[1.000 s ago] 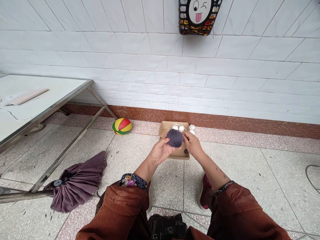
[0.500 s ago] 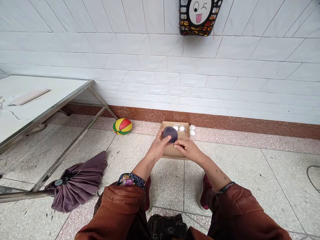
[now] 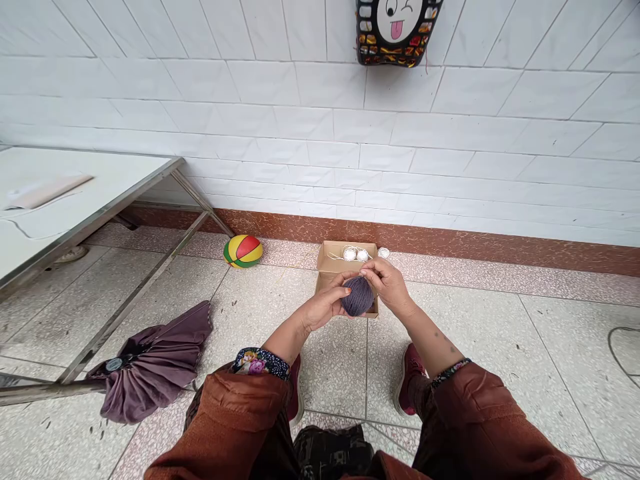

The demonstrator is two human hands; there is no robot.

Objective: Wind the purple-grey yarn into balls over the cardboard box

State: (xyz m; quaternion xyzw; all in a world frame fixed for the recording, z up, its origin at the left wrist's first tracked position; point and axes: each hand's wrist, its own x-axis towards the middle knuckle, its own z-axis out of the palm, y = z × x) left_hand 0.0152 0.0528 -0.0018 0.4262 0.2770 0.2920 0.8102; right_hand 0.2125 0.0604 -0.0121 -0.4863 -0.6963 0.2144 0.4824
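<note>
A dark purple-grey ball of yarn rests in my left hand, the thumb pressed on its side and the fingers under it. At the ball's upper edge, my right hand pinches with thumb and forefinger, seemingly on the yarn's strand, which is too thin to make out clearly. Beneath both hands an open cardboard box lies on the floor, partly covered by them. White balls with loose white string sit in its far part. Another white round thing is just right of the box.
A metal-framed table stands at the left, with a folded purple umbrella-like cloth by its leg. A coloured ball lies near the wall. Above hangs a black basket. A cable lies at far right.
The yarn ball has moved right and nearer to me in my left hand. My right hand has gone from the ball's lower right to its top edge.
</note>
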